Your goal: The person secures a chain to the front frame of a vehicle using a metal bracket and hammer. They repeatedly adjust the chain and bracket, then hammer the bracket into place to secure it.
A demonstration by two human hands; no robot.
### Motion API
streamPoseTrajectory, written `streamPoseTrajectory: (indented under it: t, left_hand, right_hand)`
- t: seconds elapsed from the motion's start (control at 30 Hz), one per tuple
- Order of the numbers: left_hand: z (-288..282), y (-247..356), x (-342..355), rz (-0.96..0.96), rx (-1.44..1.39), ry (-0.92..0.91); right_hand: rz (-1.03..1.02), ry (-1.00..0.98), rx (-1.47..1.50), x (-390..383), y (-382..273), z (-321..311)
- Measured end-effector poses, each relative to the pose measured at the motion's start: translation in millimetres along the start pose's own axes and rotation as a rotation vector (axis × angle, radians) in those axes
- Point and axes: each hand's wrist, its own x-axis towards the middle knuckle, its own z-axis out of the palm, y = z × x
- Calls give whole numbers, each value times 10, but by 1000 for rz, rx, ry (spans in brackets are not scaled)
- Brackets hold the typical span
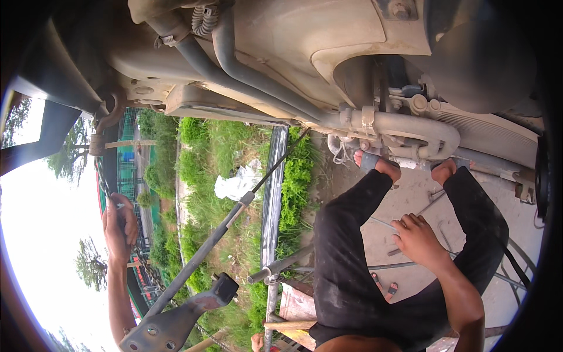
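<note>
Below curved brown metal hook (119,108): left hand (120,226) is clamping fingers around grey steel-link chain (102,179); steady, pinch-free grip seems best.
Right hand (421,242): fingers are hanging loosely bent, seemingly empty.

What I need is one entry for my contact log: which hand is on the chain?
The left hand, gripping the chain below the metal hook. The right hand is well apart from it, between the spread legs.
</note>
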Motion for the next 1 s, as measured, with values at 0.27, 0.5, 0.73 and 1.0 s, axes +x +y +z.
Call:
streamPoseTrajectory:
  t: [0.27, 0.5, 0.73, 1.0]
  left_hand:
    - [48, -100, 78, 13, -20, 38]
    - [81, -45, 40, -201, -98, -31]
    - [-3, -71, -81, -228, -70, -12]
    - [65, 19, 47, -144, -121, -63]
  right_hand:
    - [32, -102, -45, 49, 79, 7]
    - [34, -233, -27, 76, 135, -28]
    - [89, -426, -83, 86, 171, 101]
    - [78, -333, -82, 73, 371, 401]
